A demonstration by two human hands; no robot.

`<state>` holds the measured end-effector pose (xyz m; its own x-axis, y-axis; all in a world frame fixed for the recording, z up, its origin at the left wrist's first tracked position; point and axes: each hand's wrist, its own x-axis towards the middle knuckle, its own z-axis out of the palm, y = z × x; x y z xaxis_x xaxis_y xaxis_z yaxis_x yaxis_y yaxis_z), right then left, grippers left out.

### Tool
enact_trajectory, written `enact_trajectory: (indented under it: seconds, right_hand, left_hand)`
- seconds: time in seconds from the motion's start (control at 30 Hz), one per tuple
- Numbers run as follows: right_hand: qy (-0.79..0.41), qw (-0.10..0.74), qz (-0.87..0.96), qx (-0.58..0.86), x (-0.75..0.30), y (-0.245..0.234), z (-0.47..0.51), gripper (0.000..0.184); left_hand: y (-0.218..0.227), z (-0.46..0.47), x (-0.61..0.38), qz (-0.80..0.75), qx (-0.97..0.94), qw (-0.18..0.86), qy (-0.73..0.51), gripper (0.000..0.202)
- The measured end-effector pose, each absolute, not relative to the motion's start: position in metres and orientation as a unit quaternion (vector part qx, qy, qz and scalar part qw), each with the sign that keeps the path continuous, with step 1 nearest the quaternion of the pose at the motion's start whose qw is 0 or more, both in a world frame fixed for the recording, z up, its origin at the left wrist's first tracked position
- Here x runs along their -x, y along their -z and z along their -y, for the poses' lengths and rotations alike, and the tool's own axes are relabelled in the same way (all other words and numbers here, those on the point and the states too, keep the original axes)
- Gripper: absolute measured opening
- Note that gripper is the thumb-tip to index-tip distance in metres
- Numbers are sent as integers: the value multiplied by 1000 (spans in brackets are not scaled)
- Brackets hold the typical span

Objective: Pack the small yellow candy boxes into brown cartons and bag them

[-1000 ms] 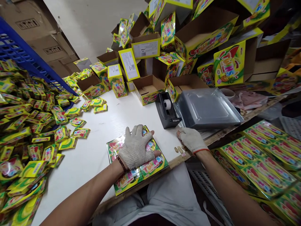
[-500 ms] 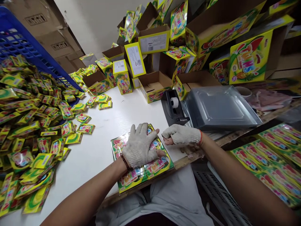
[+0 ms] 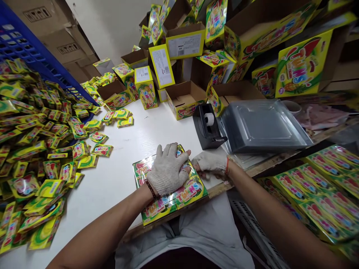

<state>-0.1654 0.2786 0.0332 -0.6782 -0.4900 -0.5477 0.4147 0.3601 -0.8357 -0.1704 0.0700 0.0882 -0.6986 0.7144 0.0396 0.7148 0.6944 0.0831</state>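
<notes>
My left hand (image 3: 167, 170), in a white knit glove, lies flat with fingers spread on a shiny wrapped bundle of yellow-green candy boxes (image 3: 179, 196) at the near edge of the white table (image 3: 123, 175). My right hand (image 3: 210, 164), also gloved, is curled against the bundle's right side, fingertips pinched at its wrap; whether they hold something small I cannot tell. A black tape dispenser (image 3: 209, 129) with a white roll stands just behind the right hand.
A heap of small yellow packets (image 3: 36, 149) spills from a blue crate (image 3: 25, 52) on the left. Open and closed yellow cartons (image 3: 182, 99) pile up at the back. A stack of clear plastic sheets (image 3: 260, 125) lies right of the dispenser. Wrapped bundles (image 3: 322, 186) lie lower right.
My right hand moved left from the table's edge to the bundle's right side and curled its fingers there. My left hand stayed flat on the bundle.
</notes>
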Motion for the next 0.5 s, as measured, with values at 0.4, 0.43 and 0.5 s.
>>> enact_trajectory:
  seconds: [0.4, 0.43, 0.5]
  right_hand:
    - [435, -5, -882, -182, 126, -82, -314, 25]
    - [414, -80, -884, -202, 128, -87, -319, 22]
    - [398, -132, -876, -238, 136, -90, -324, 18]
  left_hand:
    - [-90, 20, 118, 804, 589, 18, 81, 51]
    - [-84, 29, 113, 799, 590, 55, 99, 49]
    - [-72, 41, 108, 785, 591, 121, 138, 46]
